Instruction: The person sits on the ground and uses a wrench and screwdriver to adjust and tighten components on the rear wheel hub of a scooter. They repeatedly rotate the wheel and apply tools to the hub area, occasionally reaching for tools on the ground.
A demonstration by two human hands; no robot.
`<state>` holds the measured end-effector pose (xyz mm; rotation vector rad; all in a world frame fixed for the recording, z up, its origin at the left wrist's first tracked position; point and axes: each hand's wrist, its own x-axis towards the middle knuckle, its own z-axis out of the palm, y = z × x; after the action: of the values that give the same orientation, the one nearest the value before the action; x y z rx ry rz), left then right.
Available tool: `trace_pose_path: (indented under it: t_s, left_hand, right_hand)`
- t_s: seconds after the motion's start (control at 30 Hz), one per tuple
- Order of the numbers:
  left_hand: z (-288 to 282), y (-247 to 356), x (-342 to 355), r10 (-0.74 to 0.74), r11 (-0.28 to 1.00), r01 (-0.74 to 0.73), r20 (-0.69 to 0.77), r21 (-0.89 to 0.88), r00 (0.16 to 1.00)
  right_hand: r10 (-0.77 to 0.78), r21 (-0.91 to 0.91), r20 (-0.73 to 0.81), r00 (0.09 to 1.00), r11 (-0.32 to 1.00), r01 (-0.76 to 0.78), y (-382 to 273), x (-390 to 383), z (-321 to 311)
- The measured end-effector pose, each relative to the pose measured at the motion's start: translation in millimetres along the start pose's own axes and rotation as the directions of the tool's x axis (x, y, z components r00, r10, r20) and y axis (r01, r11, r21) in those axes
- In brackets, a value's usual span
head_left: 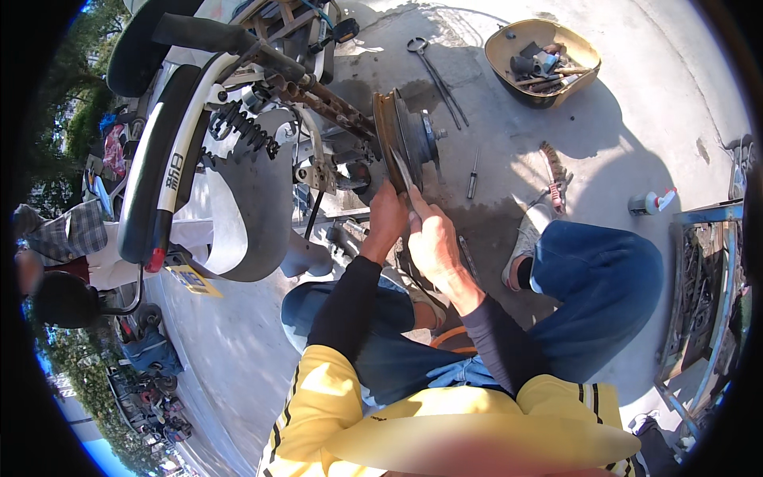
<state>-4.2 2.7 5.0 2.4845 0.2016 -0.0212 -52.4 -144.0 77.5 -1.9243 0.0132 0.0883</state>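
Note:
A wheel rim (385, 131) with a brown, worn edge stands upright in front of me, beside the rear of a tipped scooter. Its hub and axle (431, 133) stick out on the right side. My right hand (435, 240) is closed around a flat, pointed metal tool (403, 168), which lies against the rim's near edge. My left hand (386, 221) is closed at the lower edge of the rim, close beside the right one; what its fingers grip is hidden.
The scooter (246, 195) fills the left side. On the concrete lie long-handled tongs (433, 75), a screwdriver (473, 176) and a brush (554, 171). A tub (497, 60) of tools stands at far right, with a white bottle (648, 203) and a metal rack (707, 215) nearer.

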Motion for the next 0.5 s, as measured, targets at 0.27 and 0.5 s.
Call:
trace_pose_path:
  t_s: [0.27, 0.5]
  left_hand:
    - [-3.0, 12.1, -5.3, -0.035, 0.98, 0.037, 0.014, -0.198, 0.999]
    - [17.9, -13.8, -7.4, 0.023, 0.948, -0.014, 0.024, -0.317, 0.999]
  right_hand:
    - [-0.064, 0.078, -0.088, 0.994, 0.994, 0.071, 0.3, 17.9, 12.1]
    - [-0.079, -0.009, -0.039, 0.996, 0.997, 0.078, -11.8, 45.5, 7.0]
